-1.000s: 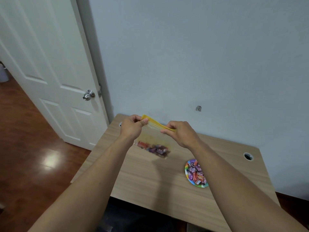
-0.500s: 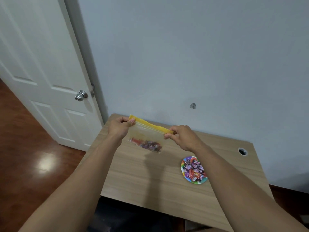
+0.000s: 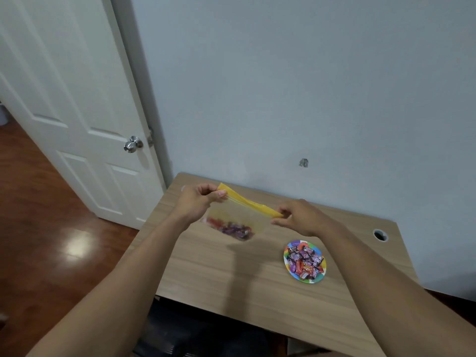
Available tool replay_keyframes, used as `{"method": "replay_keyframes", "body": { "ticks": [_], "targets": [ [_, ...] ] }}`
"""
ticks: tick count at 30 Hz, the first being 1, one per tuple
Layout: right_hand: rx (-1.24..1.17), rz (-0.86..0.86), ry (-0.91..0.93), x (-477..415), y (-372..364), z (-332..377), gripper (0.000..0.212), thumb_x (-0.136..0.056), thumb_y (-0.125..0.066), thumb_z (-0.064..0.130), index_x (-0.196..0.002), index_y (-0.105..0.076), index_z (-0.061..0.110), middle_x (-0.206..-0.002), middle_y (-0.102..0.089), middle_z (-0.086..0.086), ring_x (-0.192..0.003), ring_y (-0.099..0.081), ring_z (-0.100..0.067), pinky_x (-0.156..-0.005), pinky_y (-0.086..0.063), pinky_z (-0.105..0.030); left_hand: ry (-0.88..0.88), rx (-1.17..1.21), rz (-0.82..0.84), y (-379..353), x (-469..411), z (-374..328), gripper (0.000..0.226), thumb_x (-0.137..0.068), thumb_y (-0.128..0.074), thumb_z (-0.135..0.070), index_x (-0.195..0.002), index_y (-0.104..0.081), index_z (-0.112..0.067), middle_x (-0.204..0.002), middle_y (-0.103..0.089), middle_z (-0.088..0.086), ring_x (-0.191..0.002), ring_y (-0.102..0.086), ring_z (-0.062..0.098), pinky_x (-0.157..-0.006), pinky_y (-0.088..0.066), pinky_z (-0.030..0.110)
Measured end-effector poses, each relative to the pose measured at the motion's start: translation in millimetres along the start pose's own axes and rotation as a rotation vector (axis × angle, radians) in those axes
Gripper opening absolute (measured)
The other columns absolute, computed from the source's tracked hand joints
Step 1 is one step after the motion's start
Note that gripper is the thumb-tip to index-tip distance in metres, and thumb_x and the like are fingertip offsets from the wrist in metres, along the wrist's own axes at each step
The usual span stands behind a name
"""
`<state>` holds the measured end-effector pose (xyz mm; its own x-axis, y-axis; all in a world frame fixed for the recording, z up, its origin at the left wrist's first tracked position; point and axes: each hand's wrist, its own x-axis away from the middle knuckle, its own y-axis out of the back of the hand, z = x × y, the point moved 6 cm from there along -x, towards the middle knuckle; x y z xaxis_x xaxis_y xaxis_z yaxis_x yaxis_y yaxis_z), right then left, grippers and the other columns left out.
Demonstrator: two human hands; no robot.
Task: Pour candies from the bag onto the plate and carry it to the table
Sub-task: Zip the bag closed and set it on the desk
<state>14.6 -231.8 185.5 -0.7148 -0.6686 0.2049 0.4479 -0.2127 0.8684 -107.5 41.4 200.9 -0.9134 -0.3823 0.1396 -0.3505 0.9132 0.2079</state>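
Fingers point(image 3: 220, 194) now further apart along bag point(image 3: 239, 215) strip (L & R pinching).

Both hands point(image 3: 195, 202) point(image 3: 301, 217) raised, fingers pinched

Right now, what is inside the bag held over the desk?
The clear bag holds a small clump of wrapped candies, red and purple, sagging along its bottom edge. The left hand covers the bag's left corner, so anything there is hidden.
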Motion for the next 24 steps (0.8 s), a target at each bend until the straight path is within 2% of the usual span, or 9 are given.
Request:
{"method": "replay_keyframes", "body": {
  "ticks": [3, 6, 9, 11, 13, 17, 19, 21, 24],
  "targets": [
    [-0.035, 0.047, 0.039, 5, -1, 17, 0.037, -0.088, -0.08, 0.06, -0.112, -0.079, 0.032, -0.111, -0.079, 0.009, -0.105, -0.069, -0.014, -0.096, -0.056, -0.039, -0.028, -0.042, -0.005, -5, -3, -2, 0.019, -0.095, -0.08, -0.021, -0.099, -0.081, -0.003, -0.095, -0.084, 0.006, -0.066, -0.07, -0.012, -0.064, -0.048, 0.007],
    [-0.134, -0.055, 0.12, 0, 5, 56, 0.046, -0.087, -0.081, 0.061, -0.126, -0.076, 0.036, -0.125, -0.077, 0.015, -0.12, -0.067, -0.006, -0.104, -0.052, -0.031, -0.052, -0.076, 0.0, -10, -4, -5, 0.013, -0.092, -0.083, -0.024, -0.085, -0.078, -0.014, -0.083, -0.077, -0.001, -0.064, -0.064, -0.005, -0.068, -0.047, 0.017],
    [-0.153, -0.136, 0.193, -15, 7, 95, 0.037, -0.088, -0.079, 0.061, -0.11, -0.076, 0.032, -0.109, -0.08, 0.011, -0.106, -0.072, -0.011, -0.092, -0.057, -0.036, -0.064, -0.107, 0.015, -12, -3, -7, 0.018, -0.089, -0.085, -0.031, -0.08, -0.078, -0.017, -0.081, -0.077, 0.003, -0.077, -0.064, 0.01, -0.079, -0.048, 0.028],
    [-0.114, -0.187, 0.191, -25, 8, 110, 0.03, -0.091, -0.077, 0.056, -0.097, -0.073, 0.026, -0.092, -0.077, 0.005, -0.088, -0.071, -0.019, -0.08, -0.057, -0.044, -0.083, -0.074, 0.015, -11, 0, -11, 0.018, -0.089, -0.085, -0.033, -0.087, -0.082, -0.015, -0.089, -0.082, 0.005, -0.083, -0.069, 0.01, -0.086, -0.052, 0.031],
    [-0.082, -0.217, 0.171, -33, 10, 117, 0.027, -0.096, -0.074, 0.049, -0.088, -0.07, 0.023, -0.082, -0.073, 0.004, -0.079, -0.067, -0.022, -0.073, -0.056, -0.047, -0.099, -0.013, 0.004, -8, 3, -14, 0.014, -0.09, -0.085, -0.029, -0.092, -0.084, -0.015, -0.09, -0.084, 0.0, -0.086, -0.074, 0.005, -0.09, -0.056, 0.027],
    [0.04, -0.258, 0.196, -37, 10, 123, 0.025, -0.101, -0.067, 0.048, -0.093, -0.072, 0.025, -0.084, -0.074, 0.005, -0.079, -0.066, -0.022, -0.069, -0.046, -0.037, -0.119, -0.006, -0.069, -7, 5, -12, 0.008, -0.092, -0.083, -0.021, -0.085, -0.08, -0.019, -0.074, -0.077, -0.014, -0.073, -0.068, -0.005, -0.081, -0.052, 0.02],
    [0.074, -0.288, 0.23, -36, 9, 125, 0.029, -0.103, -0.063, 0.051, -0.098, -0.073, 0.024, -0.087, -0.076, 0.004, -0.081, -0.067, -0.023, -0.071, -0.046, -0.038, -0.119, -0.022, -0.125, -5, 5, -12, 0.011, -0.093, -0.082, -0.021, -0.086, -0.079, -0.014, -0.076, -0.076, -0.009, -0.073, -0.067, 0.0, -0.081, -0.056, 0.028],
    [0.072, -0.293, 0.239, -36, 8, 124, 0.035, -0.102, -0.061, 0.057, -0.097, -0.074, 0.025, -0.087, -0.077, 0.005, -0.082, -0.068, -0.024, -0.074, -0.051, -0.039, -0.114, -0.032, -0.176, -3, 4, -11, 0.014, -0.093, -0.081, -0.023, -0.089, -0.078, -0.009, -0.084, -0.078, 0.007, -0.078, -0.067, 0.01, -0.087, -0.059, 0.04],
    [0.072, -0.259, 0.21, -37, 8, 116, 0.036, -0.101, -0.063, 0.059, -0.097, -0.075, 0.025, -0.09, -0.079, 0.006, -0.083, -0.069, -0.023, -0.076, -0.055, -0.041, -0.097, -0.026, -0.232, 5, 3, -10, 0.017, -0.096, -0.079, -0.02, -0.092, -0.077, -0.004, -0.082, -0.075, 0.006, -0.077, -0.065, 0.012, -0.084, -0.057, 0.035]
  ]
}}
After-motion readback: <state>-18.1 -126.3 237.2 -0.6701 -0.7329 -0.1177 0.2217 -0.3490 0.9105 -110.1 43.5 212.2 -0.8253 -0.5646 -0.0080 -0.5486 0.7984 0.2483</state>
